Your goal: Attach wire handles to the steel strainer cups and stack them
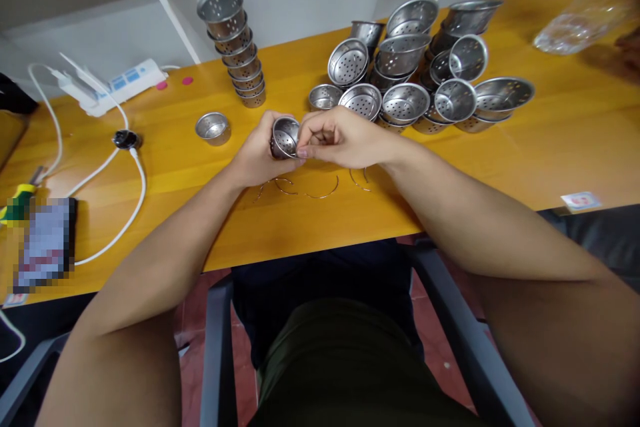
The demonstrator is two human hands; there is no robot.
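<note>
My left hand [255, 157] is wrapped around a small perforated metal cup [285, 140], its mouth tilted toward me. The fingers of my right hand [340, 137] are pinched together at the cup's right rim; whatever they grip there is too small to make out. Several thin curved wires [323, 196] lie on the table just below my hands. To the left of my left hand stands a single metal cup [213, 128]. Beyond my right hand, several perforated cups [405, 103] are piled in nested groups.
A tall stack of perforated cups [240, 47] stands at the back. On the left are a white power strip [125, 85], cables, a blurred phone-like object [46, 243] and a yellow-green handled tool [19, 203]. A clear plastic bottle [575, 23] lies at far right, near another person's hand [631, 50].
</note>
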